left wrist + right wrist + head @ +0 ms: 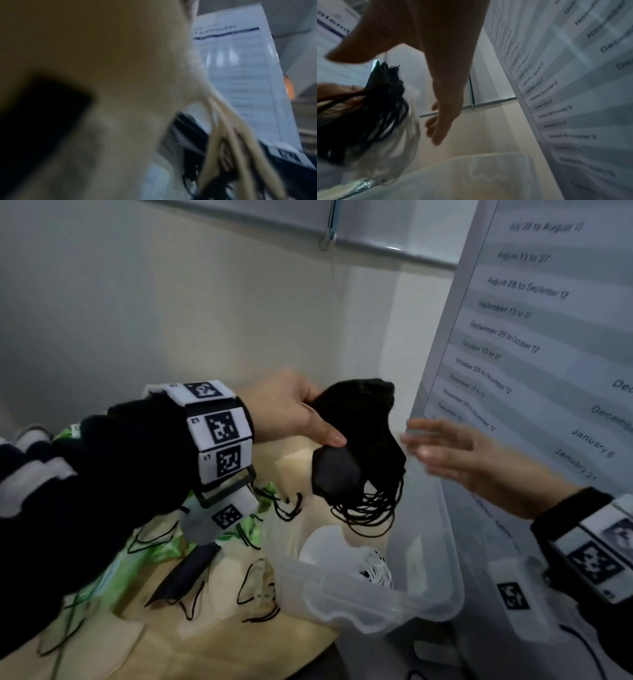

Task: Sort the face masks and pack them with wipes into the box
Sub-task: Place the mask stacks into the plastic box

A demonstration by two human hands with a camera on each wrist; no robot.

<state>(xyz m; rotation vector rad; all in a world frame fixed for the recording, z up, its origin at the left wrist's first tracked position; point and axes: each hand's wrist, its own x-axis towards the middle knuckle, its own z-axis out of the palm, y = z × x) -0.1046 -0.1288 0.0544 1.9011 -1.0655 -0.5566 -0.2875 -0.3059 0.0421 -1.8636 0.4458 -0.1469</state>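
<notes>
My left hand (301, 419) grips a thick stack of black face masks (356, 440), their ear loops dangling above the clear plastic box (442, 587). White masks (335, 546) lie inside the box. My right hand (455, 450) hovers just right of the stack, fingers straight and holding nothing. In the right wrist view the black masks (373, 108) hang at left and my right hand (447, 108) reaches past them with straight fingers. The left wrist view is blurred; only skin and dark loops (221, 184) show. Green wipes packs (137, 556) lie on the table under my left arm.
Loose black and beige masks (191, 573) with tangled loops lie on the wooden table (239, 642) left of the box. A printed calendar sheet (548, 337) stands upright close on the right. A pale wall is behind.
</notes>
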